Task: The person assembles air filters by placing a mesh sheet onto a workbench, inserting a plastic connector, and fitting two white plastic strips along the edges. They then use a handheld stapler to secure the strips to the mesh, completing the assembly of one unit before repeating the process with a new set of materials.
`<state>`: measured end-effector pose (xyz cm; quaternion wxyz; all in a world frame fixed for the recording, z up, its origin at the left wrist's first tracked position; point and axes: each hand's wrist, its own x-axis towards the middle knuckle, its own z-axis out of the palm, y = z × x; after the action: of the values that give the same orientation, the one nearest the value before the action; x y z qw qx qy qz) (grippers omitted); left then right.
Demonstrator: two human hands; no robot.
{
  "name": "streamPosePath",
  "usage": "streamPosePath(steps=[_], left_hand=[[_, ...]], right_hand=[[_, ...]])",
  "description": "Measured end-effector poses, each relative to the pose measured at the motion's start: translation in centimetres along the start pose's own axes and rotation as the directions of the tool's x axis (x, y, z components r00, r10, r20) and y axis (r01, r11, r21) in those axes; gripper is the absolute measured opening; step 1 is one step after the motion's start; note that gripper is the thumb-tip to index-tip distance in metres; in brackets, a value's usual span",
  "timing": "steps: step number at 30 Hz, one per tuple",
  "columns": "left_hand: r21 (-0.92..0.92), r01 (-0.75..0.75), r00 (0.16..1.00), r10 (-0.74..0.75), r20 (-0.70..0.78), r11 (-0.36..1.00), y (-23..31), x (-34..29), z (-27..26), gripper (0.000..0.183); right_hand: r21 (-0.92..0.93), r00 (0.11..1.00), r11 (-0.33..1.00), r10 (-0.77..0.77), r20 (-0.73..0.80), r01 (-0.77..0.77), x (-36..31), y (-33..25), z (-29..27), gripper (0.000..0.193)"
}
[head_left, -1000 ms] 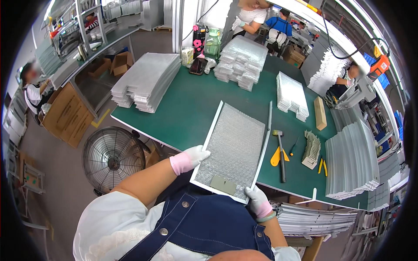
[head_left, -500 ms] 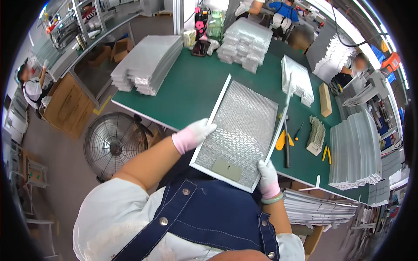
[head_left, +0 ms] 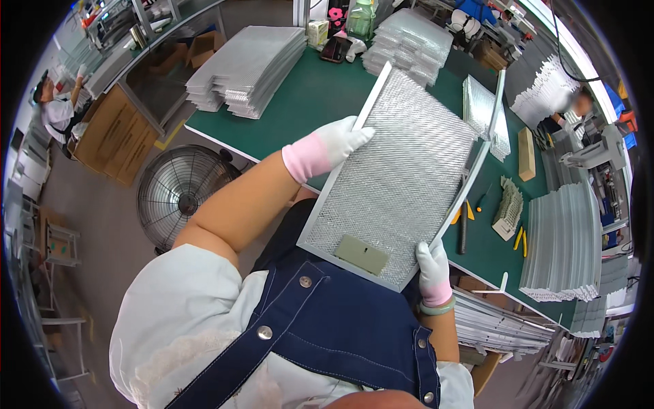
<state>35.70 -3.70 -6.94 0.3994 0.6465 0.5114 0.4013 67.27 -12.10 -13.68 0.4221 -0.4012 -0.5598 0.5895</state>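
My left hand (head_left: 334,145), in a white glove with a pink cuff, grips the left rim of a silver mesh filter panel (head_left: 405,170). The lower right rim is held by my gloved right hand (head_left: 433,273). Thin metal framing runs along the panel's left, near and right sides; the far edge of the mesh shows no framing. On the right, the frame strip (head_left: 497,102) stands out past the mesh and bends at the corner. A grey-green plate (head_left: 362,255) with a small dark slot lies at the near end of the mesh.
The green table (head_left: 272,133) bears stacked mesh sheets (head_left: 252,68), more silver sheets (head_left: 409,44), a wooden block (head_left: 526,155), yellow-handled pliers (head_left: 521,240) and a dark-handled hammer (head_left: 463,232). Long panels (head_left: 562,242) stand at the right. A floor fan (head_left: 184,198) is at the left.
Both hands keep hold of the filter panel. Its far end has risen toward me, and the panel looks larger and farther right. The whole view has shifted somewhat.
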Motion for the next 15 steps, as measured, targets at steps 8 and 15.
streamPosePath(steps=[8,15], left_hand=[[-0.32,-0.042,0.991,0.081,0.109,0.947,2.8,1.5,-1.5,0.041],[-0.319,0.017,0.999,-0.006,0.034,0.948,3.7,0.7,-0.8,0.037]], right_hand=[[-0.058,0.994,0.995,-0.08,0.077,0.085,0.2,-0.8,0.1,0.048],[-0.141,0.981,0.977,-0.172,-0.087,0.158,1.0,-1.7,0.1,0.041]])
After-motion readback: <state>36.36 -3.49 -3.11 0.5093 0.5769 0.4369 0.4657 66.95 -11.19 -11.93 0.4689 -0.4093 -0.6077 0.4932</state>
